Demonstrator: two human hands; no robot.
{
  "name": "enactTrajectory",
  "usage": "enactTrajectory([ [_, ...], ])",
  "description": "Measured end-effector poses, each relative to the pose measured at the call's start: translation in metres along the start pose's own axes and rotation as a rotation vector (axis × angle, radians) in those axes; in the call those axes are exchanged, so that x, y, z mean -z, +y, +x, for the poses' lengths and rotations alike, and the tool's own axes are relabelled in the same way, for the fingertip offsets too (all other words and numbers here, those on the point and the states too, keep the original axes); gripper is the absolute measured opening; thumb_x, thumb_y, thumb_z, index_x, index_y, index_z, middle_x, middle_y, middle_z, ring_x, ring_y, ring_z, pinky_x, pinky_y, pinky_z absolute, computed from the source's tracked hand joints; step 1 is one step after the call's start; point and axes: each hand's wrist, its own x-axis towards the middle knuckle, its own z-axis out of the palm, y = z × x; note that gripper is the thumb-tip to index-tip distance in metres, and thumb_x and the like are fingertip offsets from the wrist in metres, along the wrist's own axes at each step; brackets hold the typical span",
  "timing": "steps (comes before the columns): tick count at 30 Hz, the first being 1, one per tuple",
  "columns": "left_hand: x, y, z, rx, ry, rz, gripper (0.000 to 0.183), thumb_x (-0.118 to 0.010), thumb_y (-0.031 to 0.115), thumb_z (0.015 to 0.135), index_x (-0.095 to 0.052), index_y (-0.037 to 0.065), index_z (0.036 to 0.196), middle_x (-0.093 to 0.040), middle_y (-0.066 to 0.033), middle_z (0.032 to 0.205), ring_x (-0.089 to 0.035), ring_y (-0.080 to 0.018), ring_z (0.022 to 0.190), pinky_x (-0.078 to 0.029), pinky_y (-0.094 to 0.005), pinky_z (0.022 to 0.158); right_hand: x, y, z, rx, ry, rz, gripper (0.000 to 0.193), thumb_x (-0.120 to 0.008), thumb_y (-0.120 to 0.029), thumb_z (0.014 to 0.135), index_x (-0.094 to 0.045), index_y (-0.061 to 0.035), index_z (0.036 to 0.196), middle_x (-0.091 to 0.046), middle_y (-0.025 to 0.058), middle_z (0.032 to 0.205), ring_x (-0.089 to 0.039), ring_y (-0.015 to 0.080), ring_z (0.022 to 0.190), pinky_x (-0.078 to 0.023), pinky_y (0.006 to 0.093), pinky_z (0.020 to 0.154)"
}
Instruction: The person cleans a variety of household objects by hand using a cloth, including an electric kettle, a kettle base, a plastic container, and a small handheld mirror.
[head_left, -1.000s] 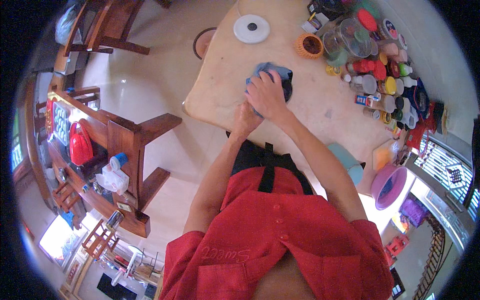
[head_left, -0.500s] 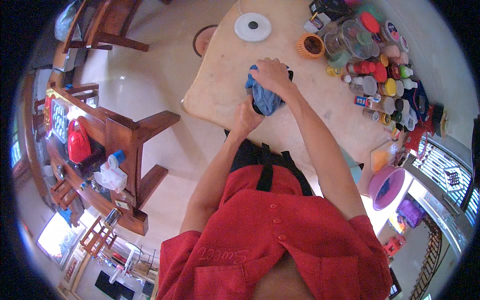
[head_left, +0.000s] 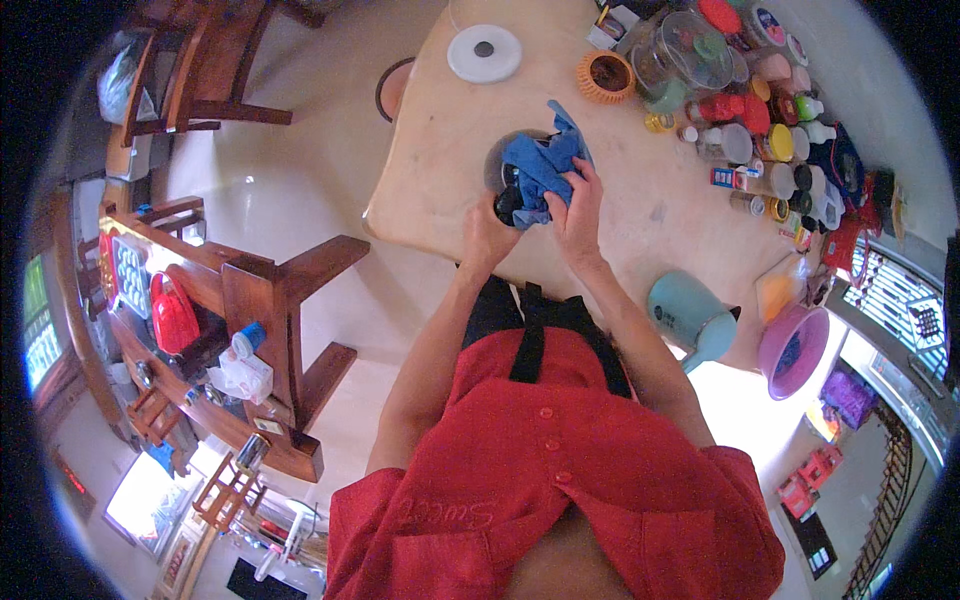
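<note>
My left hand (head_left: 490,232) is closed round the black handle of a dark grey, rounded vessel (head_left: 497,165), mostly hidden behind cloth and fingers. A crumpled blue cloth (head_left: 540,165) lies over the vessel, one corner sticking up at its far side. With thumb and fingers, my right hand (head_left: 578,215) grips the near right part of this cloth. Beyond both hands, a round white base (head_left: 484,54) with a dark centre rests on the pale table (head_left: 425,190).
A teal jug (head_left: 690,315) stands right of my right forearm. Behind it is a pink basin (head_left: 793,352). An orange ribbed pot (head_left: 605,77) and crowded jars and bottles (head_left: 745,145) line the table's far right. A wooden bench (head_left: 250,300) is on the left.
My right hand has come off the top of the cloth, moving nearer and to its right side. The cloth has loosened and opened out, showing more of the vessel. My left hand keeps its hold.
</note>
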Motion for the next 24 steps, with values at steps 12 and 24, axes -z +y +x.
enactTrajectory([
  [12, 0.000, -0.001, 0.001, -0.008, -0.067, 0.125, 0.034, -0.067, 0.013, 0.057, -0.055, -0.001, 0.085, -0.060, -0.0244, 0.075, -0.060, -0.0397, 0.076, -0.047, -0.0420, 0.064, -0.057, 0.099, -0.014, -1.048, 0.319, 0.559, 0.046, -0.042, -0.035, 0.090, -0.042, 0.0001, 0.120, -0.049, 0.0211, 0.116, -0.042, 0.0390, 0.108, -0.032, 0.0429, 0.093],
  [24, -0.001, -0.015, 0.003, 0.048, -0.070, 0.161, 0.033, -0.065, 0.012, 0.052, -0.053, -0.002, 0.080, -0.058, -0.0218, 0.069, -0.060, -0.0381, 0.068, -0.046, -0.0417, 0.063, -0.030, 0.016, -0.018, -0.841, 0.128, 0.799, 0.059, -0.038, -0.037, 0.094, -0.025, 0.0031, 0.136, -0.027, 0.0136, 0.141, -0.020, 0.0218, 0.132, -0.014, 0.0304, 0.107],
])
